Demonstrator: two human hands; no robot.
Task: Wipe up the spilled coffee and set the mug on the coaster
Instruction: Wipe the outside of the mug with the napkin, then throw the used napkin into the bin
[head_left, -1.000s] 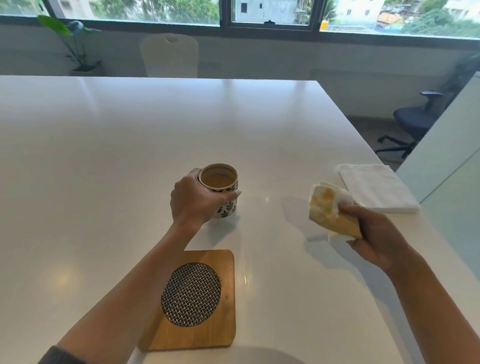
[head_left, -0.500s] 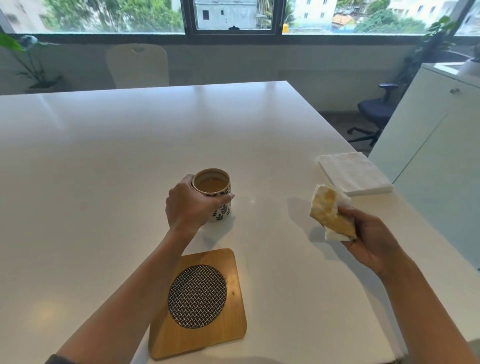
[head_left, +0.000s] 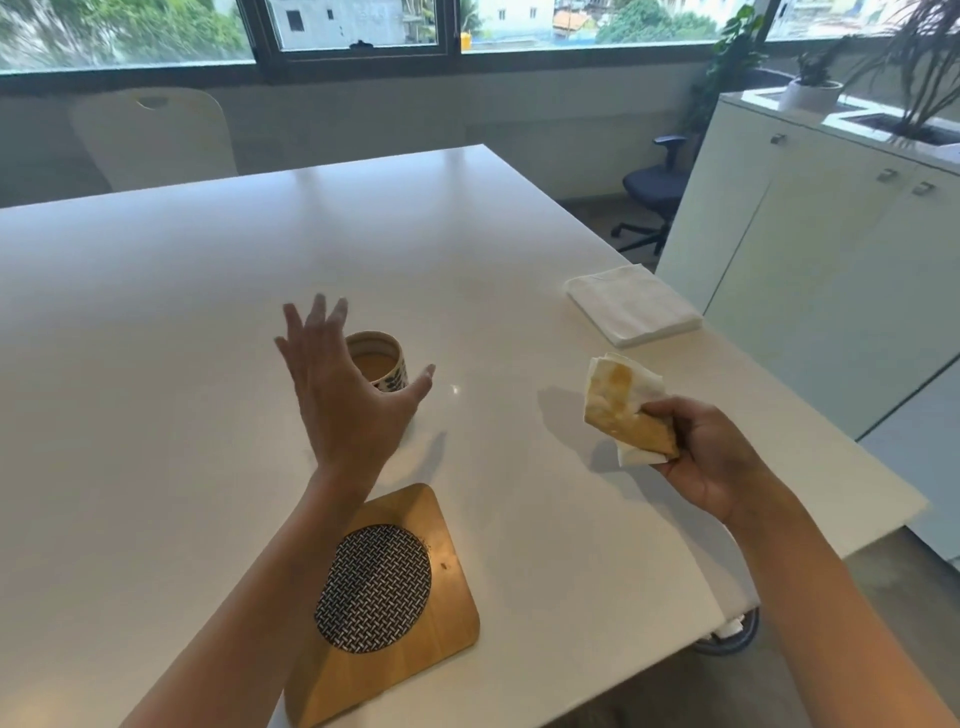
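A small patterned mug (head_left: 382, 364) with coffee in it stands on the white table (head_left: 156, 338), beyond the coaster. My left hand (head_left: 345, 395) hovers over its near side with fingers spread wide, holding nothing and hiding part of the mug. The wooden coaster (head_left: 395, 613) with a round black-and-white woven pad lies at the table's near edge, with nothing on it. My right hand (head_left: 711, 457) is raised to the right, closed on a crumpled coffee-stained napkin (head_left: 621, 405).
A stack of clean white napkins (head_left: 631, 304) lies near the table's right edge. White cabinets (head_left: 810, 260) with potted plants stand to the right, an office chair (head_left: 654, 192) beyond them, and a pale chair (head_left: 150, 135) at the far side.
My left hand has let go of the mug and lifted with fingers spread. The mug stays on the table. My right hand still holds the stained napkin. The view shifted right.
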